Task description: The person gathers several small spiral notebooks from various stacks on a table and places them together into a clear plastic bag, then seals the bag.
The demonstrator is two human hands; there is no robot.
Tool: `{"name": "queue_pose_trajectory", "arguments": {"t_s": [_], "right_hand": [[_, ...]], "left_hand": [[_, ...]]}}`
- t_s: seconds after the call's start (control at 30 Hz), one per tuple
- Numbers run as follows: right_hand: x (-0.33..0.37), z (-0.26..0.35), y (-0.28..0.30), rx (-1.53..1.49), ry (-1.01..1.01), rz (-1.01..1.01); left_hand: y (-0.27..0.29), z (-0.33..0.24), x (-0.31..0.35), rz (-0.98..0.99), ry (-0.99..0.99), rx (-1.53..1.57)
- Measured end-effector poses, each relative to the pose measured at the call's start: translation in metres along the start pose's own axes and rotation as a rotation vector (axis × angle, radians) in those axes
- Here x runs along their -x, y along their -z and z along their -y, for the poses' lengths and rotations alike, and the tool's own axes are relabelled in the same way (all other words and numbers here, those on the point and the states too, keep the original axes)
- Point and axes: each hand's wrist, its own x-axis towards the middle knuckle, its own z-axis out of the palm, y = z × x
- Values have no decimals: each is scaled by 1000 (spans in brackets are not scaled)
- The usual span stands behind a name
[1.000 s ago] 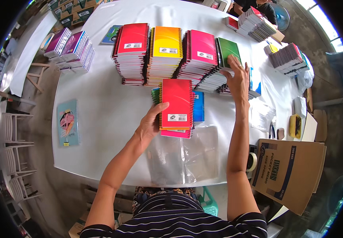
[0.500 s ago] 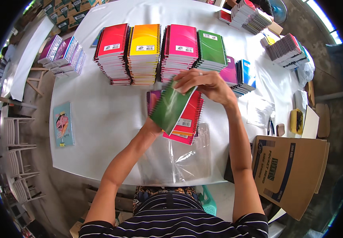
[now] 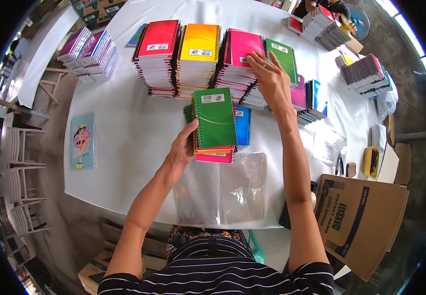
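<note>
A small pile of spiral notebooks stands in front of me, its topmost one a green notebook (image 3: 216,120). Beneath that, edges of orange, red and pink covers show, and a blue notebook (image 3: 243,127) juts out on the right. My left hand (image 3: 183,143) grips the pile's left side, thumb at the green notebook's spiral edge; its other fingers are mostly hidden. My right hand (image 3: 274,83) reaches to the tall pink notebook stack (image 3: 242,42), its outstretched fingers resting on the top cover's right part. To its right is the green notebook stack (image 3: 283,59).
Red (image 3: 159,37) and yellow (image 3: 200,39) notebook stacks stand left of the pink one; purple and blue (image 3: 316,98) ones on the right. Clear plastic sheets (image 3: 222,191) lie nearest me. A teal notebook (image 3: 83,140) is far left, a cardboard box (image 3: 360,221) at right. Another person sits far right.
The green notebook, tilted in my hands before, now lies on top of the small pile. My right hand has left it and moved up and right to the pink stack. A blue notebook now shows.
</note>
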Motion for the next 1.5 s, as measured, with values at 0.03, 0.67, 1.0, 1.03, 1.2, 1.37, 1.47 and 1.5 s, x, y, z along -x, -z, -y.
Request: {"name": "queue_pose_trajectory", "arguments": {"t_s": [0.03,0.67,1.0,1.03,1.2,1.37,1.47,1.5], "right_hand": [[5,1,7,-31,-11,-36],[176,-217,113,429,-1300,73],[165,-177,132,-714,-1299,-194],[164,-150,142,-823,-1284,-218],[167,57,152,-1107,-1381,-219],[197,135,114,-72,-923,440],[219,108,110,-554,-953,242],[217,101,112,-1177,-1221,270]], "left_hand": [[0,2,-4,2,-6,-8],[-2,79,-38,101,160,-39],[-14,92,-22,78,19,-203],[-6,90,-21,68,78,-232],[-6,105,-21,56,33,-235],[-20,110,6,101,10,-329],[-34,111,29,96,38,-399],[-37,111,38,73,76,-424]]}}
